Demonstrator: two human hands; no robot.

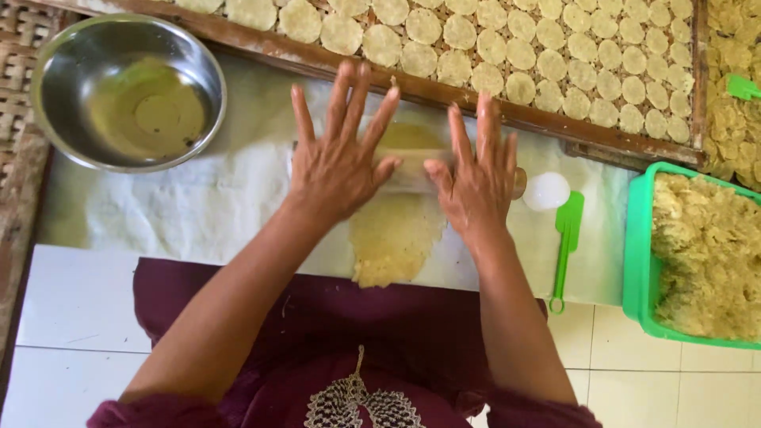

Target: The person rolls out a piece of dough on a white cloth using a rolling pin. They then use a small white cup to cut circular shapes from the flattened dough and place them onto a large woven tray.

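Left hand [337, 162]: flat, fingers spread apart, palm pressing down on the roller [412, 168]; nothing clamped.

Right hand [476, 178]: flat, fingers slightly apart, palm on the same roller, thumb turned in toward the left thumb.

Roller: pale, lying crosswise under both palms, mostly hidden; one end shows just past the right little finger.

Dough [394, 230]: thin yellow sheet on the white cloth [198, 206], running from beneath the fingertips back toward the wrists, between the two forearms.

Tray [444, 87]: wooden frame just beyond the fingertips, packed with cut rounds.

Bowl [127, 91]: steel, well left of the left hand.

Cup [545, 191] and scraper [566, 246]: white and green, just right of the right hand.

Tub [697, 254]: green, full of scraps, farther right.

Risks, as judged: uneven pressure between palms could thin one edge and tear the sheet; a long forward stroke could drive fingertips or roller into the tray frame; dough may stick to the roller and lift.
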